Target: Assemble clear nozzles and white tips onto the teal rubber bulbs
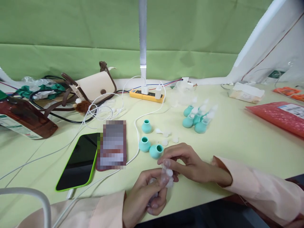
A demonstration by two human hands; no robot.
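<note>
My left hand (148, 193) is closed around a bunch of translucent plastic pieces (169, 173), some with round white ends; whether a clear bag wraps them I cannot tell. My right hand (190, 163) reaches in from the other side, thumb and fingers pinched on a piece at the top of the bunch. Just beyond the hands stand three open-necked turquoise rubber bulbs (144, 144). Beside them lie several loose translucent nozzle-like pieces (165, 142). Farther back on the right, several turquoise bulbs (200, 126) carry translucent tips.
To the left lie a black-screened phone (79, 161) with a green edge and a second phone (112, 145). A white cable (135, 126) crosses the table from a yellow power strip (147, 95). Around the edges are a cream handbag (93, 87), a brown bottle (26, 117) and a red package (280, 115).
</note>
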